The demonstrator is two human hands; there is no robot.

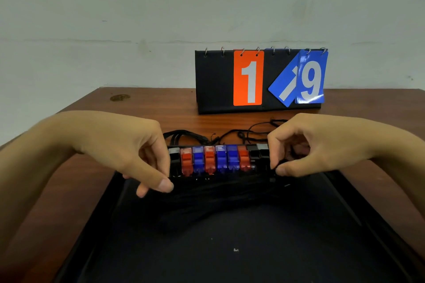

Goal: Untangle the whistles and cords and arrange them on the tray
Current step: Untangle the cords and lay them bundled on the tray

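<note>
A row of several whistles (218,159), black, red and blue, stands side by side along the far edge of the black tray (230,259). Their black cords (218,197) lie bunched on the tray in front of them. My left hand (128,151) is at the row's left end, thumb and forefinger pinched over the cords near the black end whistle. My right hand (305,147) is at the right end, fingers curled and pinched on a dark cord beside the black end whistle. More loose cords (243,134) trail on the table behind the row.
A black flip scoreboard (259,80) showing an orange 1 and a blue 9 stands on the brown wooden table (142,103) behind the tray. A pale wall rises beyond the table's far edge.
</note>
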